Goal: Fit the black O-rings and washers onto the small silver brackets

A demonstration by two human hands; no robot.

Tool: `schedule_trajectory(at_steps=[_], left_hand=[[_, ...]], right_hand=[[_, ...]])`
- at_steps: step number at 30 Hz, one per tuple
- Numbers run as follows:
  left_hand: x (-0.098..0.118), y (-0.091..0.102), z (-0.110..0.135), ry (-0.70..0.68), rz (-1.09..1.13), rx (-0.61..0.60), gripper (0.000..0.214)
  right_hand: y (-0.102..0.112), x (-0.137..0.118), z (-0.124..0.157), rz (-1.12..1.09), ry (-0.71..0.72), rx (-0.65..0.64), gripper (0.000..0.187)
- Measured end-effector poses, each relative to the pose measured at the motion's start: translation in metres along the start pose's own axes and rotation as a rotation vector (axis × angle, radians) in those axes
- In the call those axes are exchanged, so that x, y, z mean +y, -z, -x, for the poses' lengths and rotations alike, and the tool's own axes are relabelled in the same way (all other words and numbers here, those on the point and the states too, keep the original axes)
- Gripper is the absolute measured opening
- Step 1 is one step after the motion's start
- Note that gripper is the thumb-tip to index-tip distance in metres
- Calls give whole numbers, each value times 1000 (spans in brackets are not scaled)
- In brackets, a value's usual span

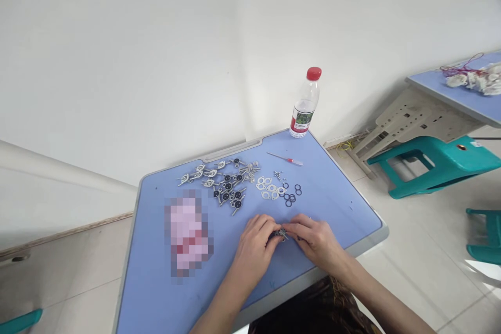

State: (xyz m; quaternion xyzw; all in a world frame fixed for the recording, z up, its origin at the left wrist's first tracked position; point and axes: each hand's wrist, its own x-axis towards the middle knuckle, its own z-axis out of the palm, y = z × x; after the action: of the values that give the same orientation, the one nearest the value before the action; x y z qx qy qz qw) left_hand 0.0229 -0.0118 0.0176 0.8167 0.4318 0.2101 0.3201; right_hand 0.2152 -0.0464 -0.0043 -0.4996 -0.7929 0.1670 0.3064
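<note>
In a narrow grip, the left hand and right hand held a metal fitting; black-domed parts lay toward ten o'clock.

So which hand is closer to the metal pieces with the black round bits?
Left. The left hand is nearer the person than those metal pieces and a bit to their right; the right hand is farther right, past the left one.

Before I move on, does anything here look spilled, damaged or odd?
The pink patch at left on the table looks odd: it's pixelated, hiding what lies there. No liquid looks spilled; metal parts are too small to check for damage.
</note>
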Motion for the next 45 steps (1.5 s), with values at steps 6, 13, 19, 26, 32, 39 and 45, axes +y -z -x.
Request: schedule_trajectory(at_steps=[6,13,19,26,32,39,45], left_hand=[[-1,-2,-1,-1,41,-10,10],[-3,-2,0,-30,43,-15,10],[0,1,1,-27,-10,-2,9],[6,2,1,-4,-52,8,15],[5,4,1,20,-57,-9,13],[3,3,1,10,-88,-33,8],[4,3,0,10,-99,-36,8]], right_hand=[[-3,1,0,34,24,38,39],[-5,2,3,52,48,54,35],[-5,2,4,72,54,69,30],[-4,0,4,82,40,47,27],[-4,0,6,89,23,47,25],[-2,-3,7,96,17,48,19],[-2,-2,8,115,9,21,16]])
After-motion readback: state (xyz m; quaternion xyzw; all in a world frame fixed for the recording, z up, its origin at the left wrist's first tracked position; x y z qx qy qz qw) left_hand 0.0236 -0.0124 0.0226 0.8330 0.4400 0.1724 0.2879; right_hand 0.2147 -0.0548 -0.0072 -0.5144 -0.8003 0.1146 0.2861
